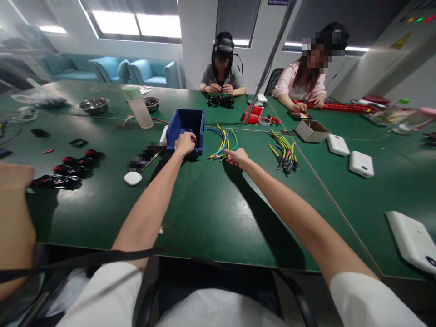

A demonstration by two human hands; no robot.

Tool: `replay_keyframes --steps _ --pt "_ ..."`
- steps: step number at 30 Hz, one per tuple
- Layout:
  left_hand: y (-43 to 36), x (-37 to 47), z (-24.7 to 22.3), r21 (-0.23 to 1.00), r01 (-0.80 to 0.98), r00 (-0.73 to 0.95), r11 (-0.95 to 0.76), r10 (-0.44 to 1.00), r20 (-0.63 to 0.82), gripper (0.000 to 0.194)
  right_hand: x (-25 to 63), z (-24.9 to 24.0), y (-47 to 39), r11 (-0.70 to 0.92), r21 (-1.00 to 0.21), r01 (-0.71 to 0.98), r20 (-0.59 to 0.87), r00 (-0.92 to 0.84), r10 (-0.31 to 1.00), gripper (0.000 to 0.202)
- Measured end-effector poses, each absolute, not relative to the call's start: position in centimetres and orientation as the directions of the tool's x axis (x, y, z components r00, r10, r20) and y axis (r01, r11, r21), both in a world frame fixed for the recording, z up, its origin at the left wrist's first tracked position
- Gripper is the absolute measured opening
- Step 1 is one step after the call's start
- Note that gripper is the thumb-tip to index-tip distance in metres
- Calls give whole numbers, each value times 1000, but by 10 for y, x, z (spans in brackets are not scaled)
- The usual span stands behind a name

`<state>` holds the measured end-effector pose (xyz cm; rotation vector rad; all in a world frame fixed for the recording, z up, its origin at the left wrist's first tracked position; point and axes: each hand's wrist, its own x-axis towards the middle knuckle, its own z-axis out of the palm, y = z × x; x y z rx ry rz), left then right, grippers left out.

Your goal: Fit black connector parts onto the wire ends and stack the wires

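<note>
My left hand [185, 143] reaches over the front edge of the blue plastic bin [173, 131]. Its fingers are curled together inside, and whatever they hold is hidden. To the right of the bin, my right hand [237, 157] is closed in a pinch at the near end of a cable, at the edge of a small bunch of yellow, blue and green cables [224, 141] lying on the table. A second bunch of cables [286, 152], with dark metal ends towards me, rests farther right, apart from my hand.
Left of the bin lie a phone [145, 159], a white earbud case [132, 178] and black parts [80, 165]. A bottle [139, 109] stands behind them. Right are a cardboard box [311, 131] and white devices [361, 163]. Two people sit opposite; another person's arm [15, 218] is at far left.
</note>
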<state>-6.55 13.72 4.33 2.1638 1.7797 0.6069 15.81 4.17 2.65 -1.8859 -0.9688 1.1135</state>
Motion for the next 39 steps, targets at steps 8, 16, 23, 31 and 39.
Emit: replay_keyframes --steps 8,16,23,31,39 --pt "137 -62 44 466 863 141 -196 978 151 30 158 23 43 -444 -855 269 -316 407 857 27" --pt "135 -58 46 467 875 86 -129 990 112 31 160 16 46 -383 -898 215 -264 433 862 18" --pt "135 -58 47 462 875 97 -146 987 129 34 167 -3 31 -226 -961 159 -130 462 877 21" --pt "139 -59 44 453 878 110 -157 986 128 34 169 -18 2 -28 -992 122 34 477 878 20" --pt "140 -60 42 454 877 105 -157 985 138 33 156 -9 -3 -10 -998 -55 -34 452 892 22"
